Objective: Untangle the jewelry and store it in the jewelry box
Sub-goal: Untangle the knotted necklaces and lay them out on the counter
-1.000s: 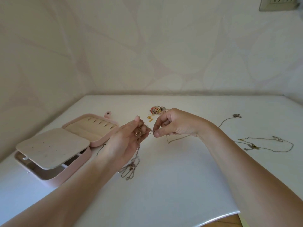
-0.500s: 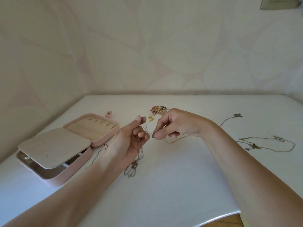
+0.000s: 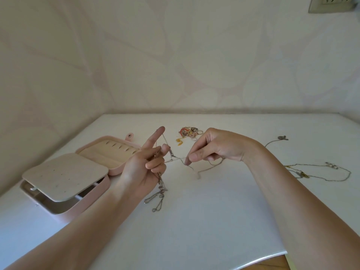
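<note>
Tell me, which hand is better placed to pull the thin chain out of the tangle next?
Right, probably. The right hand pinches the thin chain close to the tangle; the left hand grips the tangled necklaces as an anchor.

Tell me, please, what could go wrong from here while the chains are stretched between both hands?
1. The right hand pinches a thin chain pulled taut against the left hand; a harder pull could tighten the tangle or snap a link.
2. The loops hanging below the left hand could re-tangle if they drag on the table.
</note>
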{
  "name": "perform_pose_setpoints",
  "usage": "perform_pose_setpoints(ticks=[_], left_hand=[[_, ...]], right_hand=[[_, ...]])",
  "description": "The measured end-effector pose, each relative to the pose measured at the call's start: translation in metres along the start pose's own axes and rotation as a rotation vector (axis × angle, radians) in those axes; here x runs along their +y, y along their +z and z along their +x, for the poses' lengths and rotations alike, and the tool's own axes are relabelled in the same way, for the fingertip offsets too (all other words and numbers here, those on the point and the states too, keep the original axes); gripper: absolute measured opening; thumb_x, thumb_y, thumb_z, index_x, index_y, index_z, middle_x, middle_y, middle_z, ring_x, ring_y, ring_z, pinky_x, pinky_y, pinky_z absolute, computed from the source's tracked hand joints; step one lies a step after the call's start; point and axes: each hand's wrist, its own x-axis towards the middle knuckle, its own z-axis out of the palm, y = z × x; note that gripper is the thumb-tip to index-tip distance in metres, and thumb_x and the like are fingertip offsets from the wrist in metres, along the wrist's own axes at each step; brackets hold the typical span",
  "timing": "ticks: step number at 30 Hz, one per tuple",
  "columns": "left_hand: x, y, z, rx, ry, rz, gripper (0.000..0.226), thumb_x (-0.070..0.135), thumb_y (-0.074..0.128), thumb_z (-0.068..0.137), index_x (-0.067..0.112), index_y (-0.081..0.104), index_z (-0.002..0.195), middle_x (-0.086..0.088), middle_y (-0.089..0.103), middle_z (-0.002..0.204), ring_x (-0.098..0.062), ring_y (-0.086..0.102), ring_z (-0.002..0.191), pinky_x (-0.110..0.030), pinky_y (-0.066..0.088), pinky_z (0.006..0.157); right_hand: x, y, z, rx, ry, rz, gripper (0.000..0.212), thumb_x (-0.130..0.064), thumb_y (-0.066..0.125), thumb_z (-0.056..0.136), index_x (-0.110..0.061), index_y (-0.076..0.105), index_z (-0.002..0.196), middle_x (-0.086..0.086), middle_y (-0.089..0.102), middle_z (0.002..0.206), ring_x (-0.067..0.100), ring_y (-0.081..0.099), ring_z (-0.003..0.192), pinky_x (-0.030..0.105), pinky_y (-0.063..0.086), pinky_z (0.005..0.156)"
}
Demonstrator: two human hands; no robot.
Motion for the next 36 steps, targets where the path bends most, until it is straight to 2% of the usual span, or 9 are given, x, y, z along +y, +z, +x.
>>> perform_pose_setpoints(ticks=[5, 9, 13, 16, 19, 22, 26, 31, 36], left_hand=[[-0.002, 0.001, -0.001, -0.055, 0.016, 0.085, 0.035, 0.012, 0.050, 0.091, 0.026, 0.053, 0.123, 0.001, 0.058, 0.067, 0.001, 0.027, 0.025, -0.008, 0.023, 0.032], [-0.005, 0.000, -0.002, -0.128, -0.041, 0.133, 0.085, 0.041, 0.091, 0.044, 0.031, 0.058, 0.122, 0.002, 0.061, 0.073, 0.001, 0.027, 0.028, -0.010, 0.028, 0.033], [-0.008, 0.000, -0.001, -0.121, -0.054, 0.149, 0.088, 0.051, 0.089, 0.043, 0.034, 0.058, 0.123, 0.002, 0.061, 0.074, 0.001, 0.025, 0.030, -0.011, 0.029, 0.033], [-0.008, -0.001, -0.002, -0.158, -0.063, 0.164, 0.084, 0.052, 0.087, 0.047, 0.034, 0.058, 0.124, 0.002, 0.059, 0.074, 0.001, 0.024, 0.030, -0.012, 0.029, 0.032], [-0.008, 0.000, -0.003, -0.196, -0.072, 0.187, 0.080, 0.053, 0.087, 0.047, 0.034, 0.061, 0.121, 0.002, 0.056, 0.077, 0.001, 0.024, 0.030, -0.012, 0.027, 0.032], [-0.006, -0.001, -0.003, -0.220, -0.073, 0.214, 0.076, 0.054, 0.086, 0.048, 0.036, 0.063, 0.118, 0.000, 0.056, 0.081, 0.001, 0.023, 0.030, -0.012, 0.026, 0.033], [-0.003, -0.001, -0.004, -0.274, -0.078, 0.231, 0.081, 0.056, 0.083, 0.052, 0.035, 0.056, 0.125, 0.003, 0.057, 0.074, 0.001, 0.024, 0.031, -0.012, 0.023, 0.034], [0.000, -0.001, -0.005, -0.305, -0.057, 0.268, 0.089, 0.059, 0.083, 0.051, 0.036, 0.050, 0.131, 0.003, 0.060, 0.077, 0.001, 0.025, 0.032, -0.012, 0.024, 0.036], [0.006, -0.004, -0.002, -0.268, -0.028, 0.223, 0.091, 0.060, 0.084, 0.046, 0.035, 0.054, 0.128, 0.003, 0.057, 0.078, -0.001, 0.027, 0.035, -0.013, 0.030, 0.036]], right_hand=[[-0.001, 0.003, -0.002, -0.156, 0.024, -0.065, 0.011, -0.009, 0.066, 0.085, -0.011, 0.075, 0.089, -0.002, 0.061, 0.057, 0.004, 0.043, 0.050, 0.024, 0.020, 0.050], [0.001, 0.004, -0.002, -0.239, 0.059, -0.117, 0.012, -0.012, 0.069, 0.083, -0.016, 0.077, 0.091, 0.025, 0.069, 0.092, 0.014, 0.051, 0.066, 0.024, 0.027, 0.056], [0.000, 0.006, -0.002, -0.285, 0.097, -0.146, 0.012, -0.012, 0.067, 0.085, -0.011, 0.075, 0.094, -0.006, 0.071, 0.079, 0.009, 0.049, 0.060, 0.014, 0.032, 0.053], [0.004, 0.006, 0.002, -0.136, 0.105, -0.173, 0.010, -0.027, 0.072, 0.081, -0.021, 0.075, 0.088, -0.001, 0.063, 0.077, 0.012, 0.033, 0.055, 0.023, 0.026, 0.056], [0.005, 0.008, 0.008, 0.036, 0.057, -0.088, 0.018, -0.033, 0.073, 0.079, -0.028, 0.072, 0.096, 0.004, 0.066, 0.098, 0.008, 0.046, 0.059, 0.019, 0.036, 0.057], [0.004, 0.013, 0.012, 0.042, -0.050, -0.029, 0.018, -0.027, 0.072, 0.081, -0.031, 0.072, 0.099, -0.004, 0.070, 0.094, 0.007, 0.055, 0.074, 0.020, 0.042, 0.064], [0.005, 0.012, 0.014, 0.099, -0.081, -0.020, 0.015, -0.012, 0.075, 0.077, -0.022, 0.074, 0.089, 0.020, 0.068, 0.089, 0.008, 0.057, 0.070, 0.019, 0.042, 0.063], [0.007, 0.012, 0.015, 0.098, -0.062, 0.039, 0.005, -0.016, 0.070, 0.084, -0.013, 0.072, 0.088, 0.000, 0.070, 0.076, 0.009, 0.059, 0.066, 0.019, 0.044, 0.063], [0.011, -0.003, 0.011, 0.168, -0.118, 0.137, 0.013, -0.012, 0.061, 0.089, -0.015, 0.073, 0.088, 0.001, 0.072, 0.084, 0.005, 0.063, 0.088, 0.023, 0.046, 0.092]])
